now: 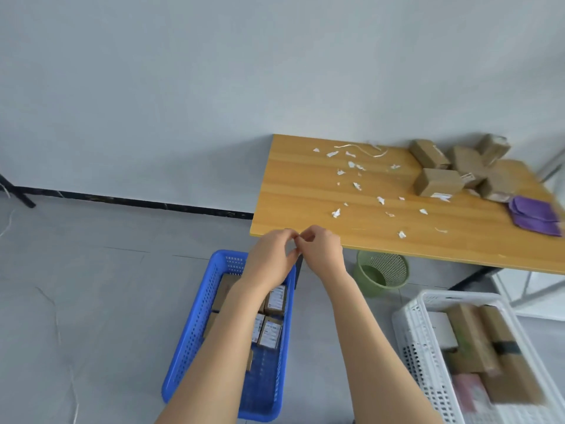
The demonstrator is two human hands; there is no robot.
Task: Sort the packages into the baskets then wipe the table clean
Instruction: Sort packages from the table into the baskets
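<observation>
Several brown cardboard packages [438,182] lie piled at the far right of the wooden table [305,215]. White paper scraps [354,166] are scattered over the tabletop, and a purple cloth [536,215] lies at its right edge. On the floor stand a blue basket [195,325] holding small labelled boxes and a white basket [419,341] holding larger packages. My left hand [272,255] and my right hand [322,249] meet fingertip to fingertip at the table's front left corner, above the blue basket. The fingers are pinched together; whether a small scrap is between them is not visible.
A green mesh wastebasket [382,272] stands on the floor under the table. A grey wall runs behind, with a black baseboard [137,203]. A dark stand leg [18,194] shows at far left, and a metal frame [547,169] at the right edge.
</observation>
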